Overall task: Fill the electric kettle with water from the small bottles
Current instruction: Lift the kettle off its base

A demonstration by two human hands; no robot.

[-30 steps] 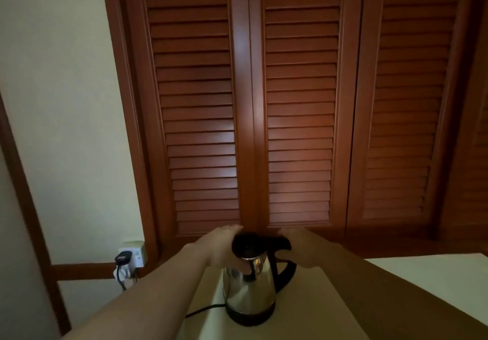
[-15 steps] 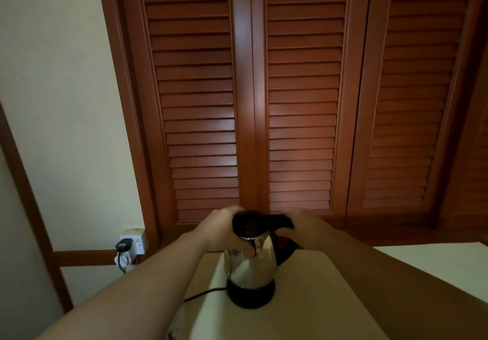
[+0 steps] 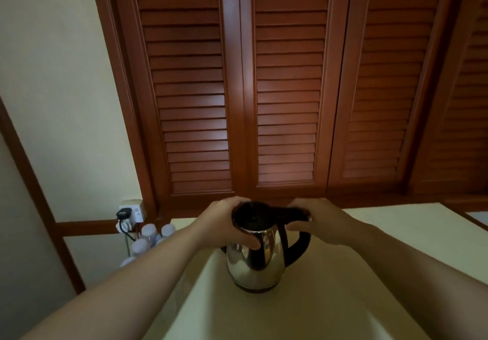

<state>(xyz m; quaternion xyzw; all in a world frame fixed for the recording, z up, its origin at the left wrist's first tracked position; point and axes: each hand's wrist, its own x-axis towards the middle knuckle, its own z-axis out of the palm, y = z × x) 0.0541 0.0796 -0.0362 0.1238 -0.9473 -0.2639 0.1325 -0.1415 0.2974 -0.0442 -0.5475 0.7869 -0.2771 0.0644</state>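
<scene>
A steel electric kettle [image 3: 253,265] with a black lid and black handle stands on the pale table [image 3: 343,300]. My left hand [image 3: 227,226] wraps the kettle's upper left side near the lid. The top of the handle, just right of the lid, is under the grip of my right hand [image 3: 317,220]. Several small water bottles [image 3: 148,236] with white caps stand to the left of the table, partly hidden by my left forearm.
A wall socket with a black plug [image 3: 129,214] sits low on the left wall, its cord hanging down. Brown louvred doors [image 3: 285,88] fill the wall behind the table. The table's left edge runs close beside the kettle.
The view has tilted down, bringing the bottles into sight. Both hands have closed more firmly on the kettle's top. The kettle's black base no longer shows beneath it.
</scene>
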